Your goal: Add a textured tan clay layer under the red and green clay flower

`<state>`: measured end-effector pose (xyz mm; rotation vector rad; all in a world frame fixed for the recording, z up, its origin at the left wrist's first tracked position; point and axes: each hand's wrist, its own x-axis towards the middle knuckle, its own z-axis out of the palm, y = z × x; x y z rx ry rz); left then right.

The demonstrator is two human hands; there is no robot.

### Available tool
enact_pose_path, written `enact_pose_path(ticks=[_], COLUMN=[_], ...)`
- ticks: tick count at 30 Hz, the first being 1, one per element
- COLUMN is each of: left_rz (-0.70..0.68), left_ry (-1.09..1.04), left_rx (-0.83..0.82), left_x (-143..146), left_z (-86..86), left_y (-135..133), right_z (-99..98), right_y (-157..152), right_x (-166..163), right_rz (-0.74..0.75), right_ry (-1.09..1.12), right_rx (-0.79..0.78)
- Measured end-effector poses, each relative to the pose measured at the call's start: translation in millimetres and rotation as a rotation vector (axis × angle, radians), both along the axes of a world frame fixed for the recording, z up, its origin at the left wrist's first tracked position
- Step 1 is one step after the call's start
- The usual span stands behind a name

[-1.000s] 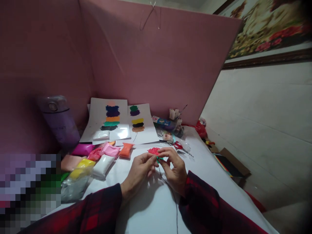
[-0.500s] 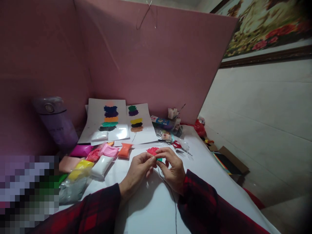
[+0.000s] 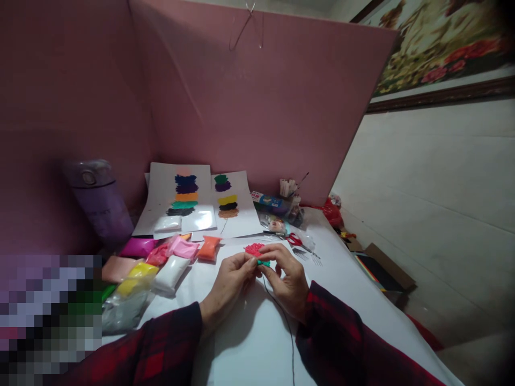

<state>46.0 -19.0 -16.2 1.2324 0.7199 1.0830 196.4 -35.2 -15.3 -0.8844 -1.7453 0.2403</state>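
Left hand (image 3: 229,272) and right hand (image 3: 287,279) pinch a green piece (image 3: 264,263), the red tuft (image 3: 254,250) just beyond them likely light, soft, easily crushed: hold the green.

Left hand (image 3: 230,281) and right hand (image 3: 290,281) pinching a red-and-green piece (image 3: 254,249) above the counter (image 3: 341,273); dark strand (image 3: 287,321) below; packets (image 3: 170,274) to the left.

Here's the frilled, reddish-pink flower head (image 3: 254,250), up between the two hands (image 3: 229,281), its near side partly covered! Right up against it, a small green piece (image 3: 264,263), and below, a thin dark strand (image 3: 288,325) curves down to the view's bottom edge.
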Motion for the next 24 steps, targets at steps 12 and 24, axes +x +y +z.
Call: enact_pose_path(ticks=[12,24], left_rz=[0.009,0.021], left_ry=[0.029,0.066], left_rx=[0.012,0.025], left_x=[0.6,0.5], left_z=[-2.6,1.1], left_y=[0.7,-2.4], right_z=[0.1,-2.7], right_y=[-1.6,1.9], right_x=[-0.8,2.5], right_rz=[-0.004,0.027], right_ry=[-0.008,-0.053], right_rx=[0.031,0.037])
